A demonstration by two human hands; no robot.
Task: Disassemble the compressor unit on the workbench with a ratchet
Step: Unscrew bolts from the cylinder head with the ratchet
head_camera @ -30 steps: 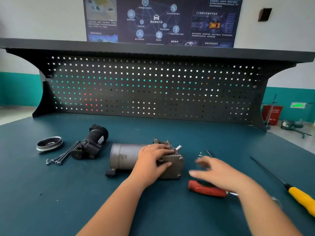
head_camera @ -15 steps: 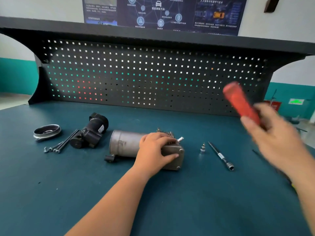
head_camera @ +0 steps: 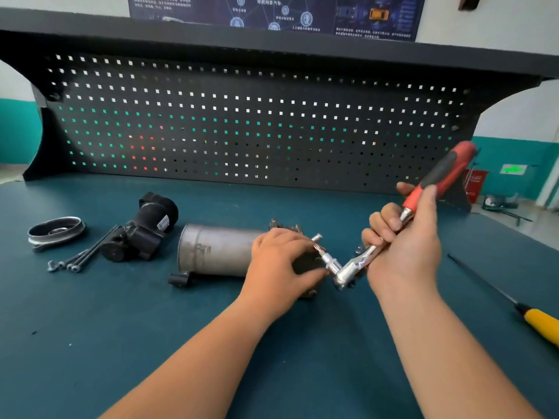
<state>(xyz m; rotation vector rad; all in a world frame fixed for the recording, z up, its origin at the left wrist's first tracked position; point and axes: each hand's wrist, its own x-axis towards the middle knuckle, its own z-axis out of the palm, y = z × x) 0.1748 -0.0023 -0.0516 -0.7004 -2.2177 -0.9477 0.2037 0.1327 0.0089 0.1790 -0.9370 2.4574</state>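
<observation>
The grey cylindrical compressor unit [head_camera: 216, 251] lies on its side on the teal workbench [head_camera: 121, 343]. My left hand [head_camera: 279, 267] grips its right end and covers the end block. My right hand [head_camera: 405, 240] holds the ratchet [head_camera: 435, 179] by its red and black handle, which tilts up to the right. The chrome ratchet head [head_camera: 348, 272] with a short socket [head_camera: 328, 260] sits at the unit's right end, close to my left thumb. What the socket sits on is hidden.
A black motor part [head_camera: 142, 232], several long bolts [head_camera: 81, 258] and a pulley ring [head_camera: 56, 232] lie to the left. A yellow-handled screwdriver [head_camera: 541, 326] lies at the right edge. The black pegboard [head_camera: 242, 128] stands behind.
My right hand picked the ratchet up from the bench, swung it through the air and brought its head down to the unit's right end. My left hand stayed on the unit.
</observation>
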